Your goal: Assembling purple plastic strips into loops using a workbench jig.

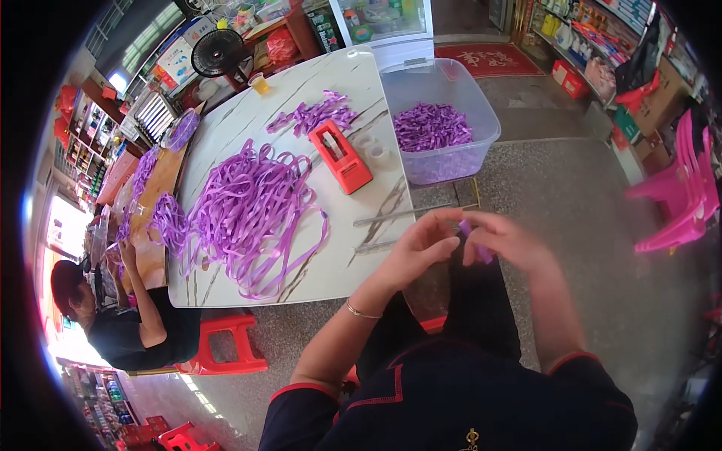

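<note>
Above my lap, past the table's right edge, my two hands meet around a small folded purple ribbon (481, 250). My right hand (513, 239), a little blurred, has its fingers curled on this piece. My left hand (423, 246) is bent toward it, its fingertips touching the ribbon's upper end; the exact grip is partly hidden. On the marble-patterned table (353, 259) lies a large tangled heap of purple ribbons (248, 203). Behind it is a smaller pile of purple ribbon pieces (320, 114). Beside them stands a red tape dispenser (342, 159), with clear tape rolls (374, 150) at its right.
A clear plastic tub (485, 124) with many folded purple pieces stands against the table's right edge. Two metal rods (402, 216) lie near my hands. At the left, another person (131, 319) handles purple ribbons. Pink chairs (681, 188) stand at the right, a red stool (229, 342) at the left.
</note>
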A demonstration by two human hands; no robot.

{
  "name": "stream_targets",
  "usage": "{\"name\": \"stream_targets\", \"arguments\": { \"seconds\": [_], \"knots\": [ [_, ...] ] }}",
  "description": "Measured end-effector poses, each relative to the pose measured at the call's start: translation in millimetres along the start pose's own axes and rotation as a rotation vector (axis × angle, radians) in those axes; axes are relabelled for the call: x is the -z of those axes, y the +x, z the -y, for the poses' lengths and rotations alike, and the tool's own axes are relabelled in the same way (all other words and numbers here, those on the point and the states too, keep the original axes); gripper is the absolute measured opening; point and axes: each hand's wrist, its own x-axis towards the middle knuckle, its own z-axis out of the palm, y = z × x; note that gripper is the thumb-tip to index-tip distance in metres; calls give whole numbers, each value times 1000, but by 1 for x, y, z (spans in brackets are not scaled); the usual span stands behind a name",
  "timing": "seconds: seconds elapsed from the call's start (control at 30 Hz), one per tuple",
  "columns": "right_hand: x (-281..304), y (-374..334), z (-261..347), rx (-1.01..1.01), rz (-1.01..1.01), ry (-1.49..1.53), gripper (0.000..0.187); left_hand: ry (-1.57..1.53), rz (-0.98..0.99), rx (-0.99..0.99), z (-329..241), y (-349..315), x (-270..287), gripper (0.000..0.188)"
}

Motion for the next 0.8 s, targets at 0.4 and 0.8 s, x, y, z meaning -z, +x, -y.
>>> {"name": "stream_targets", "arguments": {
  "seconds": [0.4, 0.8],
  "knots": [
    [-40, -4, 10, 357, -420, -454, 32, 53, -120, -85, -12, -3, 24, 14],
    [-52, 27, -2, 625, -596, -534, 23, -11, -185, -137, -6, -13, 39, 13]
  ]
}}
